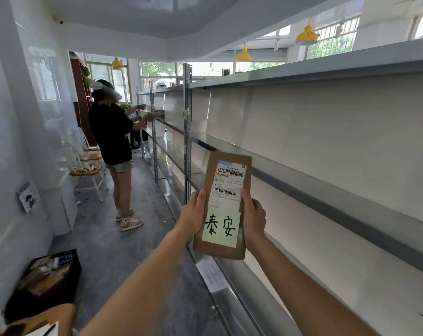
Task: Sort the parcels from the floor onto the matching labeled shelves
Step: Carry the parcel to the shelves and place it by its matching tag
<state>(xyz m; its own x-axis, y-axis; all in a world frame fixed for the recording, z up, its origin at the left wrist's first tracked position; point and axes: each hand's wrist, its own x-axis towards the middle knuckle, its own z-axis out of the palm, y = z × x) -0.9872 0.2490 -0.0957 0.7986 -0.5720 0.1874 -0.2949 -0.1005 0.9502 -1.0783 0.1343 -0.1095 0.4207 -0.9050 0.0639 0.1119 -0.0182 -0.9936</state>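
Note:
I hold a flat brown cardboard parcel (211,175) upright in front of me with both hands. It carries a white barcode shipping label and a pale green note with two handwritten black characters. My left hand (193,215) grips its left edge and my right hand (254,217) grips its right edge. Behind the parcel run long grey metal shelves (326,200), bare along this stretch. A white paper label (210,275) hangs on the front edge of a lower shelf, below the parcel.
A black crate (67,263) with several parcels sits on the floor at lower left, and a brown box (36,318) lies at the bottom corner. Another person (111,134) stands farther down the narrow aisle at the shelves. White chairs (89,170) line the left wall.

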